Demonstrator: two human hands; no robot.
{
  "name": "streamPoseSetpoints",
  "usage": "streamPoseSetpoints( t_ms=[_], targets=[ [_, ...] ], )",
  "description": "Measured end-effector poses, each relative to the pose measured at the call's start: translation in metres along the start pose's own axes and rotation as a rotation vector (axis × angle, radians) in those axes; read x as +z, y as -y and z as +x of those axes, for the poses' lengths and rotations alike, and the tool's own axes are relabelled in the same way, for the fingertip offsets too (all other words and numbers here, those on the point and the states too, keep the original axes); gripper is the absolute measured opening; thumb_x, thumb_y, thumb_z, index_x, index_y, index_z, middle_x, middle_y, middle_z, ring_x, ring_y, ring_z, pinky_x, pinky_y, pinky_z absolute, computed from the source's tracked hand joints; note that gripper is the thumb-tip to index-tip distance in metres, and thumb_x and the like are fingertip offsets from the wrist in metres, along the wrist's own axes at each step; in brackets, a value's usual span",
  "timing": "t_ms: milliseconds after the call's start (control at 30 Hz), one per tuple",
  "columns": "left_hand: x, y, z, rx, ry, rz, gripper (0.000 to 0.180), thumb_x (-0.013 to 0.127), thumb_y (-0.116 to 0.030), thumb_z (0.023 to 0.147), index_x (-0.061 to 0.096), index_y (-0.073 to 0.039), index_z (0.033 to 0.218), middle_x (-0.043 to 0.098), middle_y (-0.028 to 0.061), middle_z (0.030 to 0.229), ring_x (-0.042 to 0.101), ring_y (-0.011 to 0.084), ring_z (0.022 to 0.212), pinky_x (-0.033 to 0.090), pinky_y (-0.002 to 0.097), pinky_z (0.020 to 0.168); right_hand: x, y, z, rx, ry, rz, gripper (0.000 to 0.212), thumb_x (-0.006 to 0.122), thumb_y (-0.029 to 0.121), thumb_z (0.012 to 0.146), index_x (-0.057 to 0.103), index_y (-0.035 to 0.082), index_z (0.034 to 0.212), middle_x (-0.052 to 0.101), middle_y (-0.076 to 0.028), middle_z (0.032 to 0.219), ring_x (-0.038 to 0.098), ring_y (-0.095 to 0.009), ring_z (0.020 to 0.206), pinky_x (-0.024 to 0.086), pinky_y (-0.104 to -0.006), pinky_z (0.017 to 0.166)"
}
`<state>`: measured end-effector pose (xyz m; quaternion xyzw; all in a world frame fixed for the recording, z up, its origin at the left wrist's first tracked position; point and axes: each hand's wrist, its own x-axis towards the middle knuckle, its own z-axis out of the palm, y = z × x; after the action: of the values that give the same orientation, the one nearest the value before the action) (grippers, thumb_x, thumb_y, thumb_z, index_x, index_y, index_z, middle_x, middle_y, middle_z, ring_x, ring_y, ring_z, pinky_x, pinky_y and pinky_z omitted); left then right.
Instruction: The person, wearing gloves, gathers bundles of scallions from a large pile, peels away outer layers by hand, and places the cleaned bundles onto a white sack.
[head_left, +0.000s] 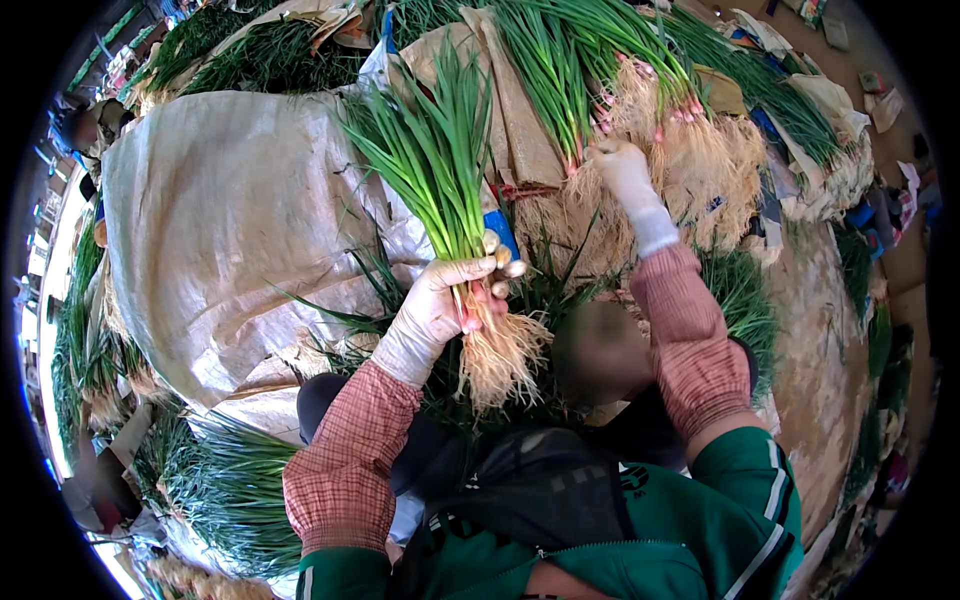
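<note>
My left hand point(440, 305), in a pale glove, is wrapped round a bunch of green garlic point(430, 170) just above its roots. The long leaves point up and away, and the pinkish bulbs and straggly roots point(503, 360) hang below the fist. Farther off to the right, my right hand point(622, 175), also gloved, has its fingers bent together at the bulb ends of a larger pile of green garlic point(560, 75). What lies between those fingertips is too small to make out. Pale roots point(700, 165) spread beside this hand.
A wide pale woven sheet point(240, 220) covers a mound on the left. More leafy green bundles lie at the lower left point(230, 490) and far right point(780, 100). Brown sacking point(520, 130) sits under the pile. Other people are at the left edge.
</note>
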<state>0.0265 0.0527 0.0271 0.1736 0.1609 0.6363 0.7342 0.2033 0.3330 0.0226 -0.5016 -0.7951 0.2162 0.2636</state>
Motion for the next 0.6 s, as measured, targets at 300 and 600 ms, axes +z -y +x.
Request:
streamPoseSetpoints(
  t_ms=[300,600],
  targets=[
    [0.006,0.005,0.001,0.045,-0.207,0.207,0.019,0.06,-0.011,0.088,0.057,0.0,0.103,0.064,0.0174,0.093,0.067,0.0256,0.077,0.056,0.0297,0.06,0.015,0.069,-0.155,-0.006,0.303,0.6,0.025,0.068,0.026,0.086,0.063,0.002,0.091,0.06,-0.004,0.07,0.054,-0.011,0.06,0.045,-0.0263,0.058],
    [-0.004,0.018,0.001,0.081,-0.317,0.341,0.018,0.065,-0.003,0.084,0.056,0.001,0.099,0.065,0.0126,0.087,0.064,0.0232,0.072,0.054,0.0332,0.065,0.065,0.098,-0.154,0.433,0.363,1.366,0.015,0.056,0.013,0.089,0.064,0.0,0.088,0.059,0.001,0.068,0.049,-0.007,0.051,0.04,-0.0204,0.048]
  ],
)
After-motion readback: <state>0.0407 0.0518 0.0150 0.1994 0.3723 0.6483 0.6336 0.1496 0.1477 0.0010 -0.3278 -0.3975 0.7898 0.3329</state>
